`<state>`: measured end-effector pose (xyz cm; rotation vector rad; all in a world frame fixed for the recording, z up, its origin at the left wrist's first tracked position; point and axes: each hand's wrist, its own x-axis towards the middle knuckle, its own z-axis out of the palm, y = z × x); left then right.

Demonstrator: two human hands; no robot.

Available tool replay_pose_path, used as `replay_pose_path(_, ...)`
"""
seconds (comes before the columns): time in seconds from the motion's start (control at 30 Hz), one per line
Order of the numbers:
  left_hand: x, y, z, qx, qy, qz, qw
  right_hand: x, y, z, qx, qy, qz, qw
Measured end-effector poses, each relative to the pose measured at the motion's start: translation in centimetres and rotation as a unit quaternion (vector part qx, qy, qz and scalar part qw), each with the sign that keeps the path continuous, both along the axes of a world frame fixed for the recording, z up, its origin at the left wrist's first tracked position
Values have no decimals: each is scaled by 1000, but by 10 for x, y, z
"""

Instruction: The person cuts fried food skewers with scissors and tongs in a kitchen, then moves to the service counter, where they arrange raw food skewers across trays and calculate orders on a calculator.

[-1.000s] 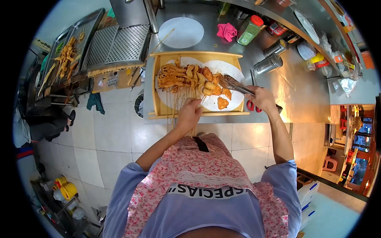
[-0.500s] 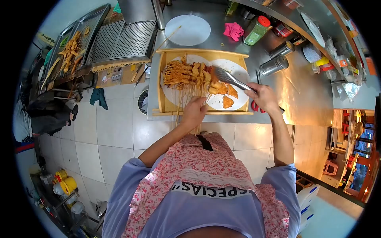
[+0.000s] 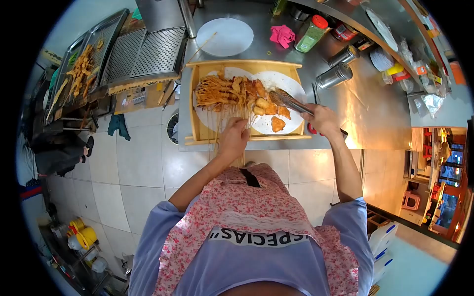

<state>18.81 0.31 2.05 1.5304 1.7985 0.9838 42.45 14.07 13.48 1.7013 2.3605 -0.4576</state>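
Observation:
My left hand (image 3: 233,138) is closed around thin wooden sticks at the near side of a wooden tray (image 3: 247,63). These belong to a row of fried skewers (image 3: 219,92) lying on white plates inside the tray. My right hand (image 3: 323,120) grips metal tongs (image 3: 295,104), which slant in over the right-hand plate (image 3: 294,91). The tong tips are just right of the skewered food; whether they touch anything I cannot tell. Golden fried pieces (image 3: 278,124) lie on the plate below the tongs.
Behind the tray sits a white plate (image 3: 228,37) with a long stick across its edge. A pink cloth (image 3: 282,35), a red-capped green shaker (image 3: 312,34) and metal shakers (image 3: 335,75) stand right of it. Perforated metal trays (image 3: 144,54) are at left.
The tong tips have shifted right, away from the skewered food. My left hand still holds the sticks. The whole view has moved slightly.

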Motion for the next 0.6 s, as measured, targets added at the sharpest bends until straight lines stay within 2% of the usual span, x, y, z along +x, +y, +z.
replay_pose_path(0.2, -1, 2, 12, -19, -12, -8, 1000, 18, 1, -5, 49, 106, 12, 993)
replay_pose_path(0.3, 0, -2, 21, 15, 18, -2, 1000, 31, -19, 27, 14, 45, 9, 999)
replay_pose_path(0.37, 2, -6, 28, 61, 81, -25, 995, 45, -26, 7, 69, 9, 67, 995)
replay_pose_path(0.43, 7, -8, 25, 59, 75, -38, 995, 47, -28, -2, 93, -51, 109, 988)
replay_pose_path(0.53, 8, -7, 25, 53, 77, -50, 994, 48, -26, 2, 114, -38, 122, 985)
replay_pose_path(0.6, 7, -4, 24, 54, 79, -54, 994, 51, -29, 11, 108, 23, 79, 991)
